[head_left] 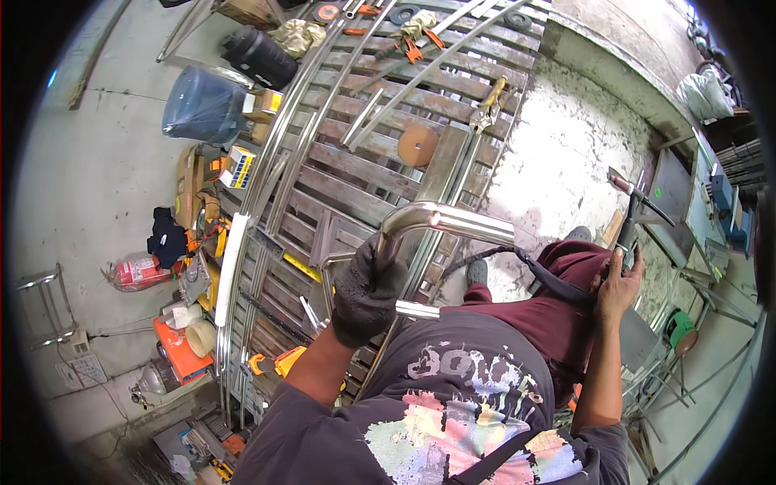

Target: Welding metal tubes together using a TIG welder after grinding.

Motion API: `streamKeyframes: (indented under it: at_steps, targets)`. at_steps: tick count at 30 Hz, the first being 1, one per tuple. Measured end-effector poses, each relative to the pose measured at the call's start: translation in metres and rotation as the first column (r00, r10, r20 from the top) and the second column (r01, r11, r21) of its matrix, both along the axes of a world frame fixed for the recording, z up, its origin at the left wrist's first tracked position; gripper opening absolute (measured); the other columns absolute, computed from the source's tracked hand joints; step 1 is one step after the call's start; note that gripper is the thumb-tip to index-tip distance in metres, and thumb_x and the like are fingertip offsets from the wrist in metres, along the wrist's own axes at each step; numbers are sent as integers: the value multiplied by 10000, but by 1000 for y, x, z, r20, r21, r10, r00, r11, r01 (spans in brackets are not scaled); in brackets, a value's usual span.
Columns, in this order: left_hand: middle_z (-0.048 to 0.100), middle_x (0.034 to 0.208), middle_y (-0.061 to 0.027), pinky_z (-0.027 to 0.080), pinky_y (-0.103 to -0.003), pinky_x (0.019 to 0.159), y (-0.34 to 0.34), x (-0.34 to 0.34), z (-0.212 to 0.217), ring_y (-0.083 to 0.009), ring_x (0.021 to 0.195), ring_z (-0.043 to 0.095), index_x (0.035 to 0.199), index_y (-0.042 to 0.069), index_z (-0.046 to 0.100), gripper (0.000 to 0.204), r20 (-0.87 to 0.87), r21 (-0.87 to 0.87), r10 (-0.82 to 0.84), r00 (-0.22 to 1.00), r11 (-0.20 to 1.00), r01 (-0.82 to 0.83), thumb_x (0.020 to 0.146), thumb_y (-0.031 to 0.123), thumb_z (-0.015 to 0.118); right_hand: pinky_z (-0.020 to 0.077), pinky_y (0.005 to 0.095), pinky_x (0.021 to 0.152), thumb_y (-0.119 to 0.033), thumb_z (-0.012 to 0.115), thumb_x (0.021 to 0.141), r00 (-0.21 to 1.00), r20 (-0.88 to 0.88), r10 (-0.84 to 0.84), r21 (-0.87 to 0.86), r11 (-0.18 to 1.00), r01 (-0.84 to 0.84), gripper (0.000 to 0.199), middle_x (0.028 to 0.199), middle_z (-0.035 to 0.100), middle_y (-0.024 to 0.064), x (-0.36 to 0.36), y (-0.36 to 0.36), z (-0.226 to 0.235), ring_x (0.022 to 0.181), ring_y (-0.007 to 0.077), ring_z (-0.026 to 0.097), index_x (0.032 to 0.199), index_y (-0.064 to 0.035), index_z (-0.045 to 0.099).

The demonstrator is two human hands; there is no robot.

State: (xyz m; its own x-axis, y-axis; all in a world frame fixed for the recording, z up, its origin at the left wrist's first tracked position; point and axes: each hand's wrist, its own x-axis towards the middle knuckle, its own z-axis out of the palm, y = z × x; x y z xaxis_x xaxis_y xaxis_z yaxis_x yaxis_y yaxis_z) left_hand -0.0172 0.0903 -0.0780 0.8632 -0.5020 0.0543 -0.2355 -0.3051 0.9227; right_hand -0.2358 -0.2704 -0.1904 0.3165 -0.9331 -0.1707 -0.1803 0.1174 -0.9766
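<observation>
My left hand (368,291), in a dark work glove, is closed around a polished metal tube (457,221) bent into a U-like shape. The tube's upper arm points right over my lap, and a lower straight end (417,309) shows below the glove beside my shirt. My bare right hand (620,284) is out to the right, its fingers around the handle of a welding torch (627,230). The torch head points up and away, apart from the tube. Part of the torch grip is hidden by my fingers.
Left of me stands a slatted metal workbench (356,174) with long shiny tubes, a brown abrasive disc (418,146), locking pliers (488,105) and a tape measure (301,267). Along the wall are a blue bin (204,105) and a red extinguisher (139,272). A metal cabinet (667,194) is at right.
</observation>
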Motion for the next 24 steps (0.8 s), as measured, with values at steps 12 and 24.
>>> streamKeyframes:
  at_steps: [12,24]
  targets:
    - [679,903,-50,531,-312,702,-1,-28,16,-118,765,593,1287,3,645,331,-28,-84,51,998,995,-53,970,62,715,393,260,404,-203,639,1085,998,47,47,1,999,-48,572,740,575,23,16,-4,-2,473,85,489,1564,-32,375]
    - [709,1047,-93,551,-319,815,-5,-38,26,-166,913,662,1292,-14,638,344,51,-76,76,996,995,-72,960,24,717,398,272,442,-234,642,1084,997,-40,70,-98,992,-74,530,721,574,10,17,-8,-7,505,81,490,1524,-31,426]
